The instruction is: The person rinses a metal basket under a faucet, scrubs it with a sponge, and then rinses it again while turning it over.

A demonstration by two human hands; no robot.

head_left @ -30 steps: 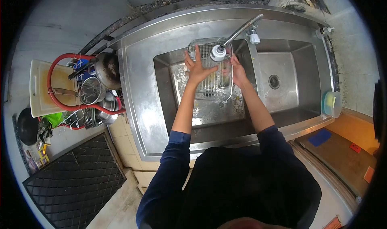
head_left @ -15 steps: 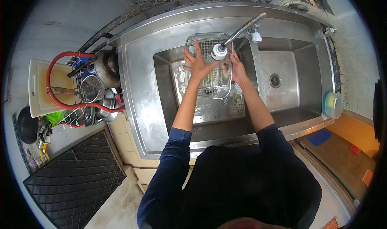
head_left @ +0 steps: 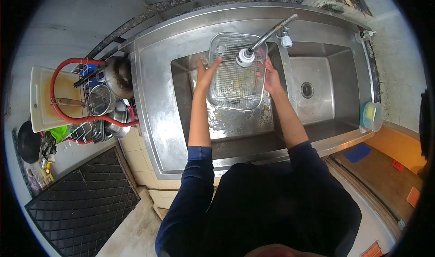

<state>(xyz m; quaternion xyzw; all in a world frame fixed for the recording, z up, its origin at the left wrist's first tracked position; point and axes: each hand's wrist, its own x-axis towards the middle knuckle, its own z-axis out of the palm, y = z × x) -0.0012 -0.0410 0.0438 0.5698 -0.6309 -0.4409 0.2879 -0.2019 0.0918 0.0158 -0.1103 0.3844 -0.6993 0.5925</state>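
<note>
A rectangular wire mesh basket (head_left: pixel 231 85) is held over the left sink basin (head_left: pixel 181 103), under the white tap head (head_left: pixel 245 57). At the basket's left side is my left hand (head_left: pixel 206 76), its thumb over the rim and its other fingers outside the edge. My right hand (head_left: pixel 272 78) grips the right side, with some fingers hidden behind the wire. Small yellowish bits show through the mesh, and more lie on the wet basin floor below.
The flexible metal tap neck (head_left: pixel 274 33) arches over the basket. To the right lies a second basin (head_left: pixel 317 94) with a drain. A tub with a sponge (head_left: pixel 372 116) stands at the right edge. On the left, a rack holds a pot (head_left: pixel 118 77) and a strainer (head_left: pixel 100 99).
My left hand has moved from spread across the mesh to the basket's left edge. The basket has shifted slightly and shows more of its mesh. My right hand stays on its right side.
</note>
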